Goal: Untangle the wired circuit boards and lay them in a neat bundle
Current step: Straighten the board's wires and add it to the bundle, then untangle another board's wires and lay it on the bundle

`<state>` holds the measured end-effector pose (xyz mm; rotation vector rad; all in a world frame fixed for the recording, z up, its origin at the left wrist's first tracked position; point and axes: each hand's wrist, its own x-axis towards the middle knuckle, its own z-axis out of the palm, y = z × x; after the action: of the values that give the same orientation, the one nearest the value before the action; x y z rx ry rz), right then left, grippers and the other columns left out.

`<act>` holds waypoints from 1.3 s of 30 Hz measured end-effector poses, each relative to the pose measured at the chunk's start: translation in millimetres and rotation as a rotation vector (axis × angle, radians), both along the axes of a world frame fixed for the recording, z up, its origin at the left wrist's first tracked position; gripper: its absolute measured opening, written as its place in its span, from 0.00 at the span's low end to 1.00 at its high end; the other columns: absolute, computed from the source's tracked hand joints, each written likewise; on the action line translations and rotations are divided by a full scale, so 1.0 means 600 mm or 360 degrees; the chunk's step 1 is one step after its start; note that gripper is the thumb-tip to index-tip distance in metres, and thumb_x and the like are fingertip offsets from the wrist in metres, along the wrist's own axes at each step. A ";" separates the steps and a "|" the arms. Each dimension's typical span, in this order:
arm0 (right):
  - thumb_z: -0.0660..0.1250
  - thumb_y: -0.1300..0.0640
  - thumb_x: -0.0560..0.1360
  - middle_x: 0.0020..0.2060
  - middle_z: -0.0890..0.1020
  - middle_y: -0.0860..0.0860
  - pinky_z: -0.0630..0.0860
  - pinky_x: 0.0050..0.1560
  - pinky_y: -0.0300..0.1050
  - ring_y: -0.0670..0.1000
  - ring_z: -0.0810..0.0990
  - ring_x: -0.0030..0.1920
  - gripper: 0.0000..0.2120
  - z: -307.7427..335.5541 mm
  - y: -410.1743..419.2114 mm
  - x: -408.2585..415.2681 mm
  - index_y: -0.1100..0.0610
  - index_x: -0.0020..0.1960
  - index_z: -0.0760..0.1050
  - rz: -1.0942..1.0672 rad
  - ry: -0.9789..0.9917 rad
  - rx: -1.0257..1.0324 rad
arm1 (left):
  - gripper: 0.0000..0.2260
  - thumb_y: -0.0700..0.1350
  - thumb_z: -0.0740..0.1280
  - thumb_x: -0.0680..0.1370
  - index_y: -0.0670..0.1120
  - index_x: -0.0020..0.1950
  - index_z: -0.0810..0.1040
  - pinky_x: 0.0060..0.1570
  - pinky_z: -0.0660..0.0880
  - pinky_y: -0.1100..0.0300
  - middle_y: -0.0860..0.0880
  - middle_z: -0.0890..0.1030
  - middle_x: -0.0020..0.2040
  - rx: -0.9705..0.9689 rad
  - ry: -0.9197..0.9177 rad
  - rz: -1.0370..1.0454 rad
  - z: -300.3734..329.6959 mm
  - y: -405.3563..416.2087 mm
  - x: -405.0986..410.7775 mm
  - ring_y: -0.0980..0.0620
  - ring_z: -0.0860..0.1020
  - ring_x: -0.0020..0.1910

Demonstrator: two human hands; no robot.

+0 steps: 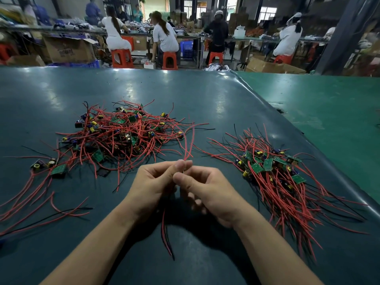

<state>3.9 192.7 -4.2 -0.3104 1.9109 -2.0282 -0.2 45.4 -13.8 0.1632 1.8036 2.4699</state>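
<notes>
A tangled heap of small green circuit boards with red and black wires lies on the dark table at the centre left. To the right, a tidier bundle of boards lies with its wires running roughly parallel. My left hand and my right hand meet in front of me, both pinching one wired piece. Its red wires rise beyond my fingers, and more red and black wires hang below my hands. The board itself is hidden between my fingers.
Two loose boards with long red wires lie at the near left. The dark mat's edge runs diagonally on the right, with a green surface beyond. Several people sit on red stools at benches in the background.
</notes>
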 end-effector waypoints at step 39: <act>0.63 0.52 0.81 0.31 0.83 0.51 0.64 0.20 0.35 0.47 0.74 0.22 0.12 0.004 0.012 -0.026 0.58 0.46 0.78 -0.0754 -0.0257 -0.0259 | 0.04 0.37 0.69 0.73 0.44 0.45 0.81 0.48 0.70 0.56 0.55 0.78 0.41 -0.1560 0.1138 0.0954 -0.006 -0.031 -0.015 0.49 0.72 0.44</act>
<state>-11.9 199.8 -2.1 0.2923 1.8487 -2.4225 -9.5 26.9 -17.6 0.5299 3.5530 1.4797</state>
